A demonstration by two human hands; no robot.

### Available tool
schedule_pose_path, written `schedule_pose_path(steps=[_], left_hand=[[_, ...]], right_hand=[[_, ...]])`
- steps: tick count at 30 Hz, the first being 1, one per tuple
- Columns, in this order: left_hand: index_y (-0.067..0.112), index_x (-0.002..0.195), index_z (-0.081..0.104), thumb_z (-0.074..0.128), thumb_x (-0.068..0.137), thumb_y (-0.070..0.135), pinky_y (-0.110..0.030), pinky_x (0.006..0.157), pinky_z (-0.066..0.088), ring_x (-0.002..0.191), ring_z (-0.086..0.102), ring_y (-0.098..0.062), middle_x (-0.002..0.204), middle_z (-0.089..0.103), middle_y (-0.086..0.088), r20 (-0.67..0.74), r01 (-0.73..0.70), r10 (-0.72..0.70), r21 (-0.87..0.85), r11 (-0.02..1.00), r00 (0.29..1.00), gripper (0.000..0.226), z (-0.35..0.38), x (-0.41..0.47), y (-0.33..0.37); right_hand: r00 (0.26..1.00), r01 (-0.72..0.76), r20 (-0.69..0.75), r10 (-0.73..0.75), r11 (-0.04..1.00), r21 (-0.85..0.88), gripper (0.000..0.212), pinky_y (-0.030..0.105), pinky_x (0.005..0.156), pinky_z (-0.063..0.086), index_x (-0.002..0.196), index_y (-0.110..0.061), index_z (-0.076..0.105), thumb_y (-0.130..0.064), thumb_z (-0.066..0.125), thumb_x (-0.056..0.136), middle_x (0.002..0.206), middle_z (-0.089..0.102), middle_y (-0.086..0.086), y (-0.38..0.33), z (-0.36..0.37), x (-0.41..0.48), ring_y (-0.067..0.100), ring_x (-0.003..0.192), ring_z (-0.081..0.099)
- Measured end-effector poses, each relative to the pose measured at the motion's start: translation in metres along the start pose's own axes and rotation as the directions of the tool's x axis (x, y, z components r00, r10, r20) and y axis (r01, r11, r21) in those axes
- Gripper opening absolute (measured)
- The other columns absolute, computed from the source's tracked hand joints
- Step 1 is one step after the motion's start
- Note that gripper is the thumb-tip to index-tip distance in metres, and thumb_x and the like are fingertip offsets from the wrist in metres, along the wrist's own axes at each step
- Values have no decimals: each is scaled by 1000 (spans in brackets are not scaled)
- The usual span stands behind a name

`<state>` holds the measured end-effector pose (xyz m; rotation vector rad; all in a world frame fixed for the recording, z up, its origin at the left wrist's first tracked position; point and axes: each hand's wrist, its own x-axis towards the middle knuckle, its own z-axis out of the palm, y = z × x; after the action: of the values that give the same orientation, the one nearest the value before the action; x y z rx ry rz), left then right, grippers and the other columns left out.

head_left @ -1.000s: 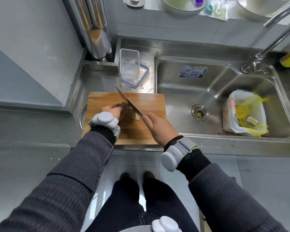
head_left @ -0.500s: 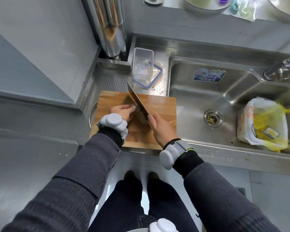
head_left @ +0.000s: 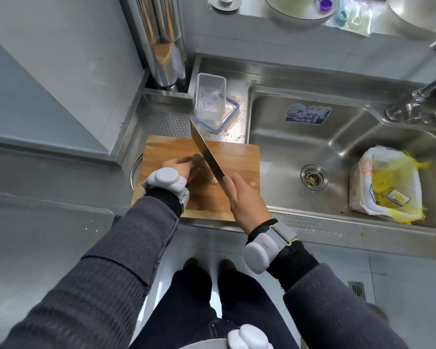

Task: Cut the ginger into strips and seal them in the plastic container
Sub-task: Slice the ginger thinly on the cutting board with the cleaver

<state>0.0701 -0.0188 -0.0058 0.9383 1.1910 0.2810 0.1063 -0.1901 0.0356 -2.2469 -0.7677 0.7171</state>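
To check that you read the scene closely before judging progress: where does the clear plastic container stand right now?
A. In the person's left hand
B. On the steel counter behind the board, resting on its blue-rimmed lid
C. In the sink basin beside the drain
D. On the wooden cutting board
B: the clear plastic container stands open on its blue-rimmed lid, on the steel counter behind the wooden cutting board.

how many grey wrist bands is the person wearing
2: one wrist band on the left wrist over the cutting board, another wrist band on the right wrist at the counter's front edge.
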Motion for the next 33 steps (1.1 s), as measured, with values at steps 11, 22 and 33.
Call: schedule_pose_path(steps=[11,22,33], left_hand=[[12,70,69,74,78,8,-28,80,55,67,63,-17,50,67,3,-33,0,1,11,1000,999,11,3,1,-2],[8,82,73,75,77,5,-26,76,54,71,63,-18,59,68,2,-69,-66,65,-5,998,995,6,4,5,-7],[-2,97,67,72,80,3,-27,81,54,70,62,-15,67,68,-4,-8,-19,19,-11,1000,1000,18,1,6,-3]], right_hand=[[999,-20,44,23,997,-74,42,47,76,49,98,-17,45,-50,20,99,83,63,12,-7,2,8,36,82,59],[993,-68,97,70,997,-26,41,37,69,44,100,-14,48,-46,22,100,82,61,8,-4,5,19,30,80,58],[998,-66,5,66,997,39,41,39,73,44,92,-14,51,-43,23,101,76,59,5,2,5,24,30,78,57]])
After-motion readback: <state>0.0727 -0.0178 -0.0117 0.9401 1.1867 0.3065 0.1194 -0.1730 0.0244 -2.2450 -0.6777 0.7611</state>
